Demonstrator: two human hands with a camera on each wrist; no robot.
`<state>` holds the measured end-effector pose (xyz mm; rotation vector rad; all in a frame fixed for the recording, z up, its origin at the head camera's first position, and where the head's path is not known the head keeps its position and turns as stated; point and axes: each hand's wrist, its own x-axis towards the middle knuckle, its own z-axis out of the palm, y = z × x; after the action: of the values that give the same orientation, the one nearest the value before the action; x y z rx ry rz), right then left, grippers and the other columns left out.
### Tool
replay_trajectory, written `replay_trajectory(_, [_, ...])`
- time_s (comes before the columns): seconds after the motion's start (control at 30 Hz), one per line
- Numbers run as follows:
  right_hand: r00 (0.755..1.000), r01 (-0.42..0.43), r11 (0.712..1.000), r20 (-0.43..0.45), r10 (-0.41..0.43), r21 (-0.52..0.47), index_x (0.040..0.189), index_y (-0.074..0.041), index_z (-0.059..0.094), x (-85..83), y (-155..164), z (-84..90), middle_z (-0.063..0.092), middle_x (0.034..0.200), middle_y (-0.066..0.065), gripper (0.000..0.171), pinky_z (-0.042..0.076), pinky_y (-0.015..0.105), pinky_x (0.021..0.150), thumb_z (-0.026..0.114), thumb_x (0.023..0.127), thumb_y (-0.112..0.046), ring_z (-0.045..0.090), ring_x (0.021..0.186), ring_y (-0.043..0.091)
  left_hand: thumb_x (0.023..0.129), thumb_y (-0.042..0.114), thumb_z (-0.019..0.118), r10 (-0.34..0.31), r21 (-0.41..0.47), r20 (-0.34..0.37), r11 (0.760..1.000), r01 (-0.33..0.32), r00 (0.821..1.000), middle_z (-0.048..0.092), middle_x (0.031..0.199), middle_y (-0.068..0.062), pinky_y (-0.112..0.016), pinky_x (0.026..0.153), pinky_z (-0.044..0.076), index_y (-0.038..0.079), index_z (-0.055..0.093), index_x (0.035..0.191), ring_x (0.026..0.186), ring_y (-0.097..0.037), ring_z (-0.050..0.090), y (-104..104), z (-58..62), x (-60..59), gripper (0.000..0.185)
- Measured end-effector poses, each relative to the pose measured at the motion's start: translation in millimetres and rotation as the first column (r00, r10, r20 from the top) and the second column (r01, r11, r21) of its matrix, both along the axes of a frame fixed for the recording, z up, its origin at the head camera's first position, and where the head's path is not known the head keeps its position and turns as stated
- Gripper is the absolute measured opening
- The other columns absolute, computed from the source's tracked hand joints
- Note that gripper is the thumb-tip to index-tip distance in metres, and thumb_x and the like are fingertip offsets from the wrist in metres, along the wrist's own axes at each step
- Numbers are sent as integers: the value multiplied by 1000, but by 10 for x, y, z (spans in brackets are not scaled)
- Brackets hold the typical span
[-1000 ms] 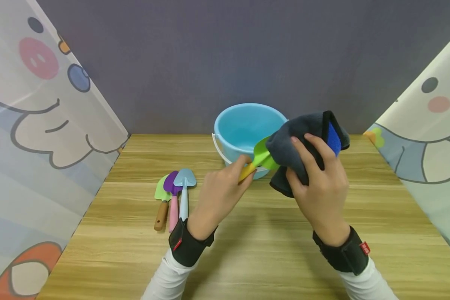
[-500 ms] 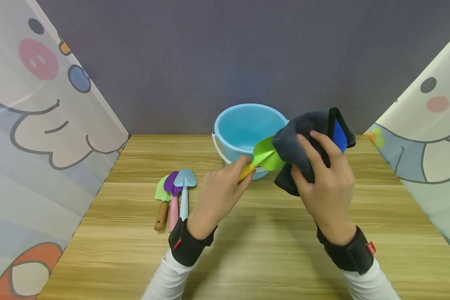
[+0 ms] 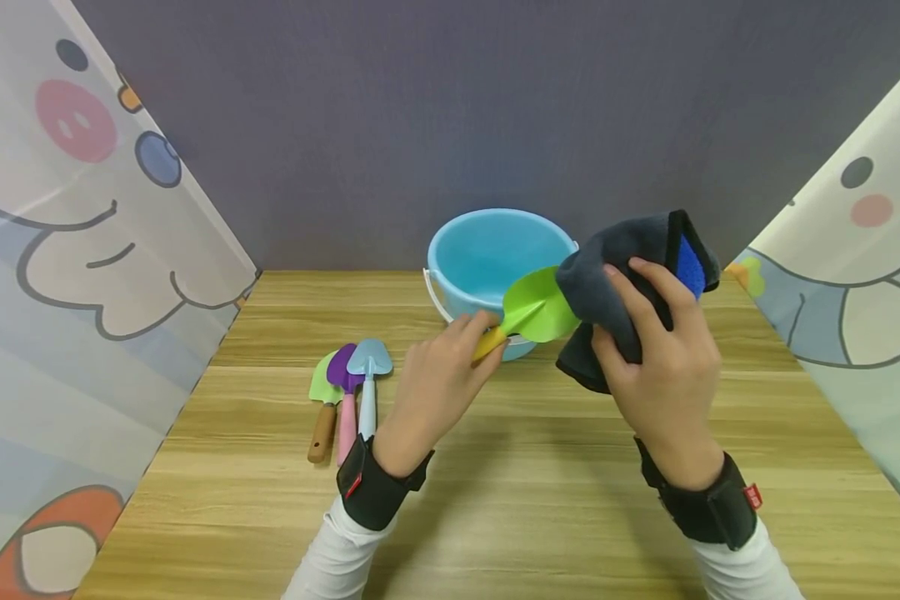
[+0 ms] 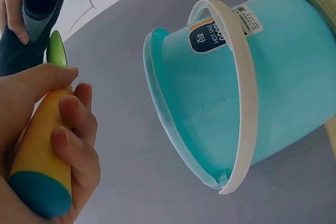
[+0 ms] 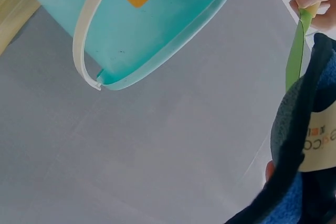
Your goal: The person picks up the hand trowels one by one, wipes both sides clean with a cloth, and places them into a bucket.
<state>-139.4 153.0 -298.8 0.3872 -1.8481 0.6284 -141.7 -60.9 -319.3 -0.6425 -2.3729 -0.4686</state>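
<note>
My left hand (image 3: 444, 375) grips the yellow handle of a toy shovel (image 3: 542, 307), whose green blade points right. In the left wrist view the handle (image 4: 44, 145) ends in a teal cap, with the fingers curled round it. My right hand (image 3: 663, 358) holds a bunched dark grey cloth (image 3: 615, 275) with a black border and a blue underside. The cloth lies over the tip of the green blade, hiding it. In the right wrist view the cloth (image 5: 294, 129) shows a beige label, and the blade (image 5: 296, 56) runs up to its edge.
Behind the hands a light blue bucket (image 3: 457, 287) with a white handle stands on the wooden table (image 3: 540, 517) near a grey wall. To the left lie three small shovels: green with brown handle (image 3: 322, 425), purple with pink handle (image 3: 347, 417), and light blue (image 3: 369, 392).
My right hand and the cloth have shifted right along the blade, so more green shows. The left hand has stayed nearly in place, and the blade has turned its face more toward the head camera.
</note>
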Motion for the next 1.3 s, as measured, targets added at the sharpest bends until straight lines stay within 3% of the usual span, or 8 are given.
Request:
replay_trajectory(0.13, [1000, -14, 1000, -6, 14, -25, 116, -15, 68, 20, -9, 24, 60, 123, 10, 35, 47, 44, 85, 62, 81, -18, 59, 100, 37, 90, 28, 62, 3, 22, 23, 1000, -4, 1000, 55, 87, 4, -18, 40, 27, 18, 59, 106, 50, -6, 41, -8, -3, 4, 18])
replay_trajectory(0.4, [1000, -24, 999, 0, 24, -23, 115, -14, 68, 58, -5, 41, 60, 123, 11, 35, 47, 44, 87, 61, 81, -19, 59, 100, 38, 87, 28, 65, 2, 109, 51, 994, -7, 999, 59, 83, 5, -17, 43, 33, 15, 59, 99, 55, -4, 48, -19, -4, 11, 19])
replay_trajectory(0.53, [999, -34, 999, -11, 34, -40, 115, -15, 68, 54, 13, 31, 60, 123, 10, 36, 47, 40, 89, 61, 81, -20, 59, 101, 37, 87, 29, 66, -15, 152, 34, 988, 10, 999, 60, 80, 5, -18, 45, 36, 13, 58, 98, 56, -4, 49, -23, 3, 10, 21])
replay_trajectory(0.77, [997, -62, 996, -48, 59, -68, 114, -16, 69, 55, 26, 28, 61, 123, 9, 36, 46, 35, 91, 60, 80, -23, 59, 103, 36, 93, 31, 58, -12, 186, -3, 982, 13, 1000, 51, 68, 5, -20, 43, 31, 11, 60, 101, 52, -6, 43, -22, 24, 12, 21])
replay_trajectory(1.1, [977, -213, 977, -32, 212, -30, 113, -11, 69, 163, -170, 35, 60, 121, 13, 35, 41, 24, 96, 58, 83, -27, 60, 102, 35, 100, 33, 42, -62, 270, 152, 963, 19, 986, 45, 67, 2, -22, 49, 34, 10, 54, 97, 55, -9, 42, -14, 43, 23, 26])
replay_trajectory(1.3, [961, -277, 957, -1, 278, 87, 115, -10, 68, 178, -271, -60, 60, 121, 15, 37, 42, 25, 91, 56, 83, -24, 61, 101, 33, 100, 31, 42, -84, 242, 185, 970, 38, 979, 41, 63, 4, -22, 48, 33, 12, 52, 94, 52, -9, 41, 3, 39, 28, 23])
